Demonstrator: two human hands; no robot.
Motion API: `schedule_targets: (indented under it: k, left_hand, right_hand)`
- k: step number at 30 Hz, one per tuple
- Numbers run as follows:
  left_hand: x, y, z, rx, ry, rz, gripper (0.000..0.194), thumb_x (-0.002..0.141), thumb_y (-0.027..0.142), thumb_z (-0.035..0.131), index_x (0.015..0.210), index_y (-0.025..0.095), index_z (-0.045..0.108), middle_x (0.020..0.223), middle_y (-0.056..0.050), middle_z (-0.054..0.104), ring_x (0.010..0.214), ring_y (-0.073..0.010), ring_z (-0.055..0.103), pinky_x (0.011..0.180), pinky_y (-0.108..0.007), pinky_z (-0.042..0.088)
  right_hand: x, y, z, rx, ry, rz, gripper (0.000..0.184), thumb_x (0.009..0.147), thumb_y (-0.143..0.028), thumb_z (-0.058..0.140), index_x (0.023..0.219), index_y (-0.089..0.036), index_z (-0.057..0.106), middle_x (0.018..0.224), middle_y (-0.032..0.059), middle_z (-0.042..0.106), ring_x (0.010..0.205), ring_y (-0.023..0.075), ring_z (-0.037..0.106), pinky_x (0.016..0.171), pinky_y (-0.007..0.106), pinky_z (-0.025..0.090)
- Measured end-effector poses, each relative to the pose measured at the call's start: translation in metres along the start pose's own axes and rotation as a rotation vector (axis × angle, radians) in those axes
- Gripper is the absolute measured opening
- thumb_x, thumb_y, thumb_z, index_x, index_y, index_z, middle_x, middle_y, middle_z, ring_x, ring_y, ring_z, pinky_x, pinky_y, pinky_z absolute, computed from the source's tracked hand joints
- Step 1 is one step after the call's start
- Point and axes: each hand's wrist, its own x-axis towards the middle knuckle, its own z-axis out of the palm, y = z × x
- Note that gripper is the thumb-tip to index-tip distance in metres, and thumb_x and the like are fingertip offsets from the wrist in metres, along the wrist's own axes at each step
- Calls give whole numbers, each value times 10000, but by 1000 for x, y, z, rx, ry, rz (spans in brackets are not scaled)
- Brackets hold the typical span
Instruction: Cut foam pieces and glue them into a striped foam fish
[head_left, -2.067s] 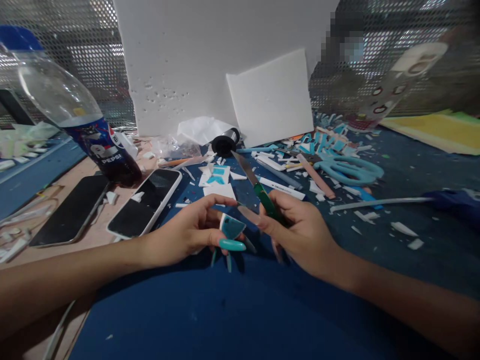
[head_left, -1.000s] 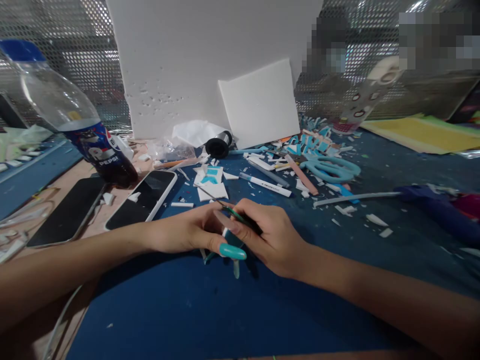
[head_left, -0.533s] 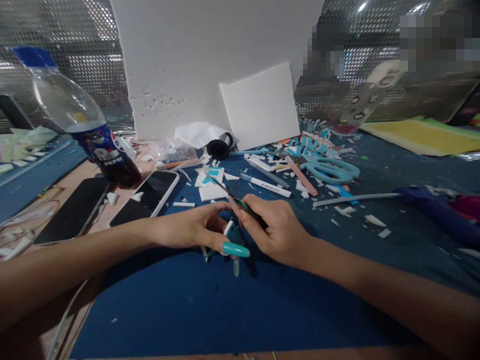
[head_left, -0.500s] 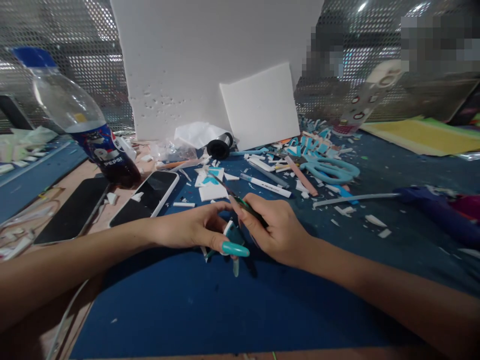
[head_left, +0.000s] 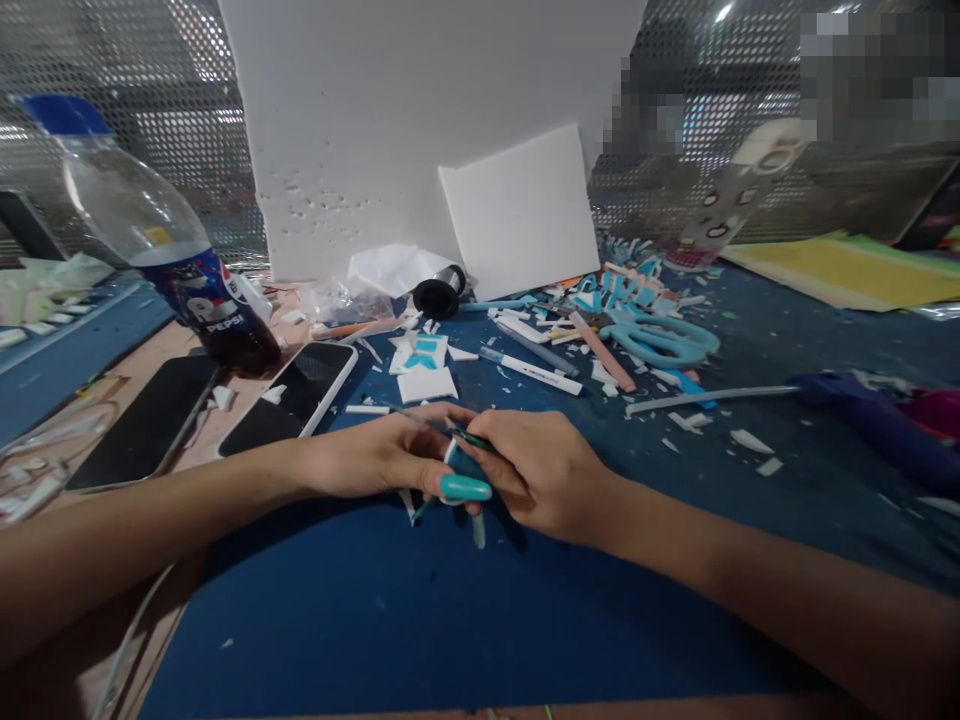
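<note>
My left hand (head_left: pixel 397 450) is closed around a small foam piece (head_left: pixel 465 462) with a blue face and a white edge; its long teal thumbnail points right. In my right hand (head_left: pixel 551 475) is a slim craft knife (head_left: pixel 474 439) with a dark green handle. The blade points left, low over the foam piece and close to my left fingers, which partly hide it. Below my left hand some thin scraps show on the blue mat (head_left: pixel 420 630). Just beyond my hands lie a white foam square (head_left: pixel 427 384) and a white piece with blue shapes (head_left: pixel 418 352).
Two phones (head_left: pixel 304 392) and a Pepsi bottle (head_left: pixel 206 300) stand at the left. Beyond my hands lie a white pen (head_left: pixel 531 371), blue scissors (head_left: pixel 667 342), a black spool (head_left: pixel 439 292) and foam scraps. A glue gun (head_left: pixel 862 415) is right; white foam boards (head_left: pixel 517 215) lean behind.
The knife has tipped down from pointing up and away to lying lower and leftward at the foam piece. My right hand has turned and come closer to my left, which barely moved.
</note>
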Motion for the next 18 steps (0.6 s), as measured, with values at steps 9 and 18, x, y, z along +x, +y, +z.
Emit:
schedule_targets:
  k: [9, 18]
  left_hand:
    - [1, -1, -3, 33, -37, 122, 480, 739, 584, 658, 868, 130, 570, 811, -42, 655, 628, -89, 496, 543, -196, 390]
    - [1, -6, 1, 88, 146, 151, 442, 822, 572, 562, 745, 137, 556, 668, 2, 590, 537, -74, 394, 506, -219, 281]
  right_hand:
    - [0, 4, -9, 202, 116, 403, 230, 946, -248, 379, 728, -197, 431, 540, -10, 555, 442, 100, 543, 438, 214, 364]
    - [1, 2, -12, 680, -116, 699, 208, 872, -374, 559, 803, -186, 505, 508, -76, 455, 416, 70, 464, 402, 192, 345]
